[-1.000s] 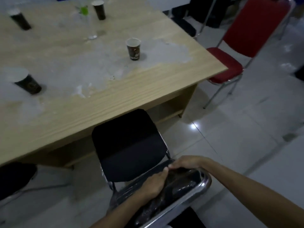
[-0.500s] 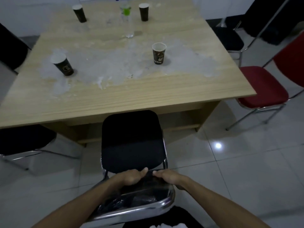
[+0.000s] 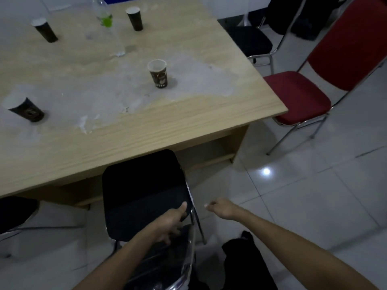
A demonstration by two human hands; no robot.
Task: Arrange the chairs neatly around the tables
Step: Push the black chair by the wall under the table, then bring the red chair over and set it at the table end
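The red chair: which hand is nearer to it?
The right hand, which is off the black chair, free over the floor on the red chair's side. The left hand rests on the black chair's backrest, farther away.

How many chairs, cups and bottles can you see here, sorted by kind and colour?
Black chairs: 3, at and
Red chairs: 1
Paper cups: 4, at and
Plastic bottles: 1
Total: 9

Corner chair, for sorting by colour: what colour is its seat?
Red seat, clearest in the head view.
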